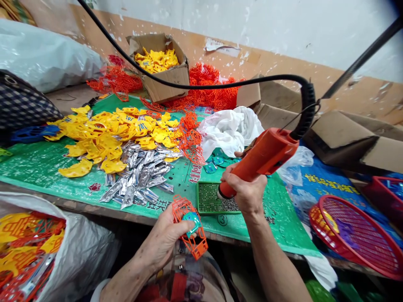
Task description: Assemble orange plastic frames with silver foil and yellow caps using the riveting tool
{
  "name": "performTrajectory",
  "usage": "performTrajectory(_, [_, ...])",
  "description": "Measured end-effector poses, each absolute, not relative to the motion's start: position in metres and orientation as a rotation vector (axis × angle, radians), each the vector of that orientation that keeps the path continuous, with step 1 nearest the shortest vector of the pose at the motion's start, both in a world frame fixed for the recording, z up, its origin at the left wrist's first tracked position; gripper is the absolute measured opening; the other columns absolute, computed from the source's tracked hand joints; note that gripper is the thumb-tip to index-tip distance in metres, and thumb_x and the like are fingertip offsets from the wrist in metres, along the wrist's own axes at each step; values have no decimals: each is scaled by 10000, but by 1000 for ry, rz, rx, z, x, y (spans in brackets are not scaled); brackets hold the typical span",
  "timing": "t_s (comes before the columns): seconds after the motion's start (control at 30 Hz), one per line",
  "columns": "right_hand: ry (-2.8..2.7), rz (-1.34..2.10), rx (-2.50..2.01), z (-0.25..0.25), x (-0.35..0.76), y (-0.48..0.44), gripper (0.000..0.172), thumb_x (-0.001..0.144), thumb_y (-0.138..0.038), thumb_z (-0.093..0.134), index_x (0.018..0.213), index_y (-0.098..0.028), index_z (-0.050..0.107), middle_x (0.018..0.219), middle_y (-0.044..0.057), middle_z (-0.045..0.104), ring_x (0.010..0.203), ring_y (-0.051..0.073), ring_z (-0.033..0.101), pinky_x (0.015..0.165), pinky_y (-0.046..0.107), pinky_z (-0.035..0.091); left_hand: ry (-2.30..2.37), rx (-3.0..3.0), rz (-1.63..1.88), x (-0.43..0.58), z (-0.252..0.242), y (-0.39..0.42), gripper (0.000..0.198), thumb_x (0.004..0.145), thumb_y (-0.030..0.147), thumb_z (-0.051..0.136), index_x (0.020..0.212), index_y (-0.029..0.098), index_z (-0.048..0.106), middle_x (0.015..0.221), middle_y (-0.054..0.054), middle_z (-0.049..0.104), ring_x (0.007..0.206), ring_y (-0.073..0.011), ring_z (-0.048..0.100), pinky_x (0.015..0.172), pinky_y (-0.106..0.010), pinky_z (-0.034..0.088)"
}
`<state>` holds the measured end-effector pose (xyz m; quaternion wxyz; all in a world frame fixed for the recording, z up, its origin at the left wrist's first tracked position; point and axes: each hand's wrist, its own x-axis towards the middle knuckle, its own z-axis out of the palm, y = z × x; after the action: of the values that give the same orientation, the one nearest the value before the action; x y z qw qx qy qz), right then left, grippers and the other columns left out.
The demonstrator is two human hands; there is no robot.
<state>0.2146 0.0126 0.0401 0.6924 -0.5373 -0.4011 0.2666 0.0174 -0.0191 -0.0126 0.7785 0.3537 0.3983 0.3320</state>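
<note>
My left hand [168,230] grips an orange plastic lattice frame [197,247] near the table's front edge. The thumb presses on a small teal plastic piece [192,220] lying in that frame. My right hand [247,188] is wrapped round an orange electric screwdriver [261,159], whose black cable rises from its back end. The tool points down and left over a green tray [204,209] of small dark screws [229,204]; its tip is hidden or too small to make out. More teal pieces [217,161] lie just behind the tray.
Yellow plastic parts [107,130] and shiny silver strips [138,176] are heaped left of centre. Behind stand a cardboard box [170,84] and orange lattices [214,84]. A white bag [85,235] of mixed parts is at lower left, a red basket [362,235] at right. The cable [201,87] arches overhead.
</note>
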Motion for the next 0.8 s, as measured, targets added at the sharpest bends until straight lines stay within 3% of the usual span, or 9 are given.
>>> performTrajectory(0.2, [-837, 582, -1117, 50, 217, 10, 197, 590, -181, 768, 721, -189, 621, 610, -40, 623, 515, 132, 570, 539, 323, 484, 846, 747, 754, 19, -14, -22, 263, 727, 140, 683, 960, 190, 573, 832, 21, 627, 722, -125, 565, 689, -250, 463])
performTrajectory(0.43, [-861, 835, -822, 85, 189, -17, 389, 666, -121, 695, 1022, -254, 616, 655, -52, 631, 566, 140, 595, 593, 332, 521, 804, 733, 789, 24, -7, -21, 351, 677, 65, 674, 992, 187, 583, 898, 5, 643, 792, -140, 588, 749, -262, 463])
performTrajectory(0.63, [-903, 915, -717, 87, 166, -32, 518, 692, -79, 656, 1151, -308, 581, 694, -55, 625, 624, 131, 597, 659, 330, 543, 842, 671, 765, 25, -6, -22, 346, 637, 92, 719, 929, 176, 554, 811, 7, 634, 673, -122, 571, 653, -248, 454])
performTrajectory(0.8, [-906, 917, -751, 84, 162, -31, 574, 693, -75, 654, 1202, -322, 558, 680, -50, 625, 610, 146, 597, 651, 346, 546, 830, 624, 773, 27, 1, -23, 364, 622, 112, 740, 936, 171, 565, 813, 1, 635, 686, -135, 576, 651, -261, 479])
